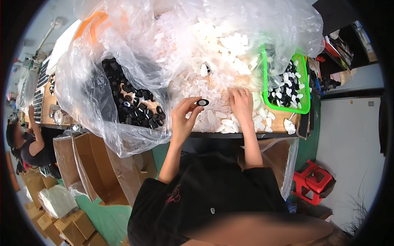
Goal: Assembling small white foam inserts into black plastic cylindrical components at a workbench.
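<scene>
Currently the left hand (185,117) holds a small black round piece (202,102) with a pale centre, pinched between thumb and forefinger, raised over the front of a heap of translucent and white pieces (211,117). Right hand (241,104) is just beside it, fingers bent down at the heap; cannot tell whether they grip a piece, as the fingertips are hard to make out. To the left, more black parts (154,121) lie loose inside a clear plastic bag (69,82); to the right, a green basket (306,108) holds black and white pieces mixed, at the edge of the worktop (280,124). Step in hand, by my reading: one part held ready while the other hand searches or picks in the heap. Next move seems to call for singling out one loose piece from its crowded neighbours, with the left pinch kept steady and the pale centre unobstructed.
</scene>
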`<control>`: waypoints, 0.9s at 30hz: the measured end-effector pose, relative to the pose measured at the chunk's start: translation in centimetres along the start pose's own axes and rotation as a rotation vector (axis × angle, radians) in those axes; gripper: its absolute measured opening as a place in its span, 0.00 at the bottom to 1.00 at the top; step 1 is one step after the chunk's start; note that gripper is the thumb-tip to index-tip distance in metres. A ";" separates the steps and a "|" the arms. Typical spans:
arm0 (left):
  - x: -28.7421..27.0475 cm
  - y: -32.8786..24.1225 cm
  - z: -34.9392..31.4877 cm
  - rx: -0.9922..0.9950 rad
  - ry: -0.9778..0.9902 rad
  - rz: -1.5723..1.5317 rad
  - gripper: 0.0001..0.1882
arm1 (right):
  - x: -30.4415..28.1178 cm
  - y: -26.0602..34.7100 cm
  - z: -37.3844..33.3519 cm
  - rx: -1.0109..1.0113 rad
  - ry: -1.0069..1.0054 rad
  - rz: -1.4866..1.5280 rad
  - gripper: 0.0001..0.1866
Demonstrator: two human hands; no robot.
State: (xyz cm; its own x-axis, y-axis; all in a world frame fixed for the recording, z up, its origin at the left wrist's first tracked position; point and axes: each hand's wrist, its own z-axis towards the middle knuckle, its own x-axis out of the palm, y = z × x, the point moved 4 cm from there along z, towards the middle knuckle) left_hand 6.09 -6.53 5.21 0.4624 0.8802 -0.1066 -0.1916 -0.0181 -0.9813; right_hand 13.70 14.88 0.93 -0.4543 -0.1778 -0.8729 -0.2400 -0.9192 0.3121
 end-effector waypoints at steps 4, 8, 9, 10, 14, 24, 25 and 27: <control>0.7 0.2 0.0 -0.078 0.029 -0.113 0.14 | 0.6 -0.3 0.0 -0.062 0.046 0.058 0.12; 0.7 0.6 -0.2 -0.087 0.035 -0.135 0.14 | 0.0 1.1 0.5 -0.064 0.047 0.154 0.12; 0.6 1.0 -0.3 -0.090 0.029 -0.155 0.14 | -0.5 1.8 0.8 -0.069 0.047 0.158 0.12; 0.5 1.2 -0.3 -0.093 0.022 -0.175 0.14 | -0.9 2.1 0.8 0.010 0.074 0.343 0.11; 0.8 1.4 -0.3 -0.134 0.024 -0.197 0.15 | -3.4 4.1 0.4 0.102 0.016 0.836 0.09; 1.1 1.1 -0.5 -0.117 0.013 -0.305 0.12 | -4.9 8.7 0.0 -0.312 -0.083 0.681 0.08; 1.1 1.0 -0.6 -0.126 0.019 -0.284 0.11 | -5.1 9.1 -0.1 -0.313 -0.082 0.682 0.08; 1.1 0.2 -0.6 -0.065 0.003 -0.233 0.11 | -4.0 8.2 -0.4 0.169 0.105 1.035 0.08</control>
State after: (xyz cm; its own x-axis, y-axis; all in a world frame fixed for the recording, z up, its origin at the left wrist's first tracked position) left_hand 7.06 -5.89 4.76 0.4904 0.8628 0.1231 -0.0234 0.1542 -0.9878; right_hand 13.85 7.88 6.84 -0.4316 -0.8848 -0.1759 0.1023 -0.2417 0.9649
